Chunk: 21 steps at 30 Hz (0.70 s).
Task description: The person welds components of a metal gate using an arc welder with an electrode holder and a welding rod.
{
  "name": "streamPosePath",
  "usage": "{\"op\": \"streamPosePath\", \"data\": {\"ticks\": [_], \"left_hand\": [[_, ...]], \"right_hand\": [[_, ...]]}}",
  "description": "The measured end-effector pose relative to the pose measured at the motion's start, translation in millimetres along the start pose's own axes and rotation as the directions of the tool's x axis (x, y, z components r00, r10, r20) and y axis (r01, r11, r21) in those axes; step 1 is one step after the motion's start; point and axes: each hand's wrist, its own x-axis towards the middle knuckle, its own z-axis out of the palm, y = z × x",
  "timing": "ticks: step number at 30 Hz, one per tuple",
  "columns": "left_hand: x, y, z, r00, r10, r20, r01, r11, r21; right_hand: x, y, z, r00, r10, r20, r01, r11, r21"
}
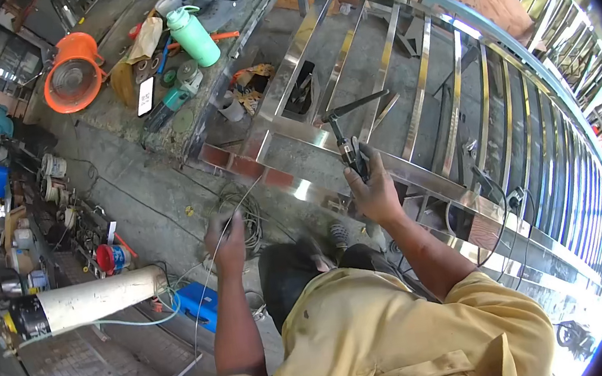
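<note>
My right hand (376,190) is wrapped round a black TIG welding torch (343,144), held above the lower rail of a shiny metal barred frame (310,136). The torch's long black back cap points off to the right. My left hand (226,241) is closed on a thin metal filler rod (211,278). One end of the rod slants up towards a reddish-brown stretch of the rail (242,167), and the other trails down past my left forearm. Whether the rod's tip touches the rail, I cannot tell.
A cluttered workbench (182,139) at the upper left bears a mint-green bottle (194,37), an angle grinder (180,90), a phone (145,96) and an orange fan (73,75). A white gas cylinder (104,298) lies at left. Coiled cable (245,221) and a blue case (199,306) are on the floor.
</note>
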Motion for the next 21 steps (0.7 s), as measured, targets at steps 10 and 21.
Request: {"op": "streamPosePath", "data": {"ticks": [10, 21], "left_hand": [[182, -51, 78, 0.975, -0.049, 0.218, 0.093, 0.977, -0.193], [200, -111, 87, 0.925, 0.230, 0.303, -0.174, 0.964, -0.201]], "right_hand": [[33, 4, 115, 0.988, -0.034, -0.148, 0.041, 0.998, 0.046], [39, 29, 201, 0.971, 0.098, -0.220, -0.085, 0.994, 0.068]]}}
